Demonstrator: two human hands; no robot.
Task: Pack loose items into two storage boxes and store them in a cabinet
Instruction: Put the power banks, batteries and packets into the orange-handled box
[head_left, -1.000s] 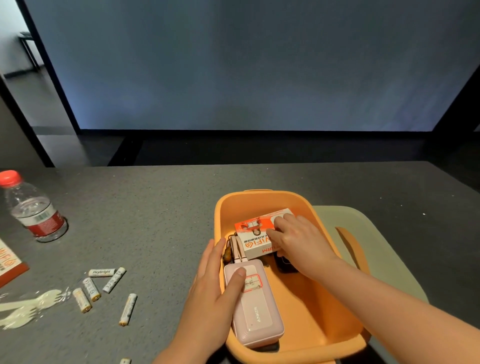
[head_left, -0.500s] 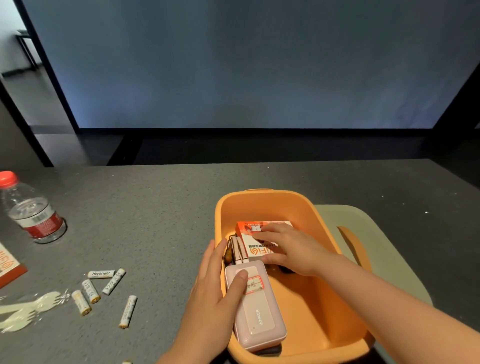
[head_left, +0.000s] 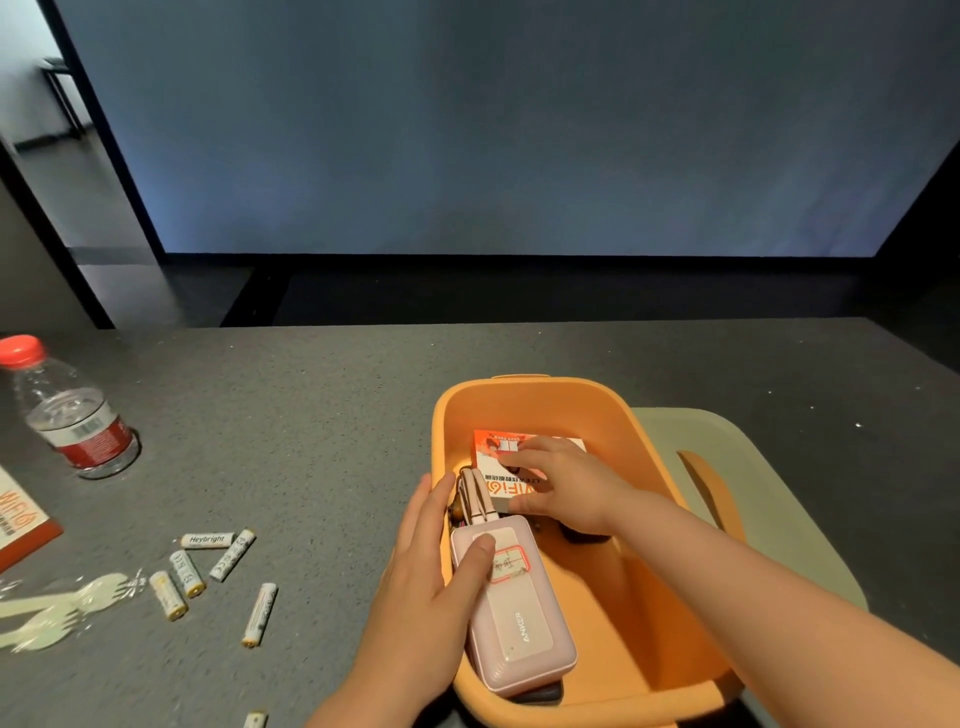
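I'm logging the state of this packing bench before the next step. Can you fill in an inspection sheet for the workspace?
Surface: dark speckled table, carrying everything listed.
Job's things: orange storage box holds a pink power bank and a small orange-white carton; a pale green lid lies under or behind its right side.
Clutter: loose batteries, wrapped plastic forks, water bottle, another carton at the left edge.
Grippers: left hand straddles the box wall, thumb on the power bank; right hand grips the carton in the box.
Cables: pink cord beside the power bank.
Surroundings: blank blue-grey wall, dark floor.
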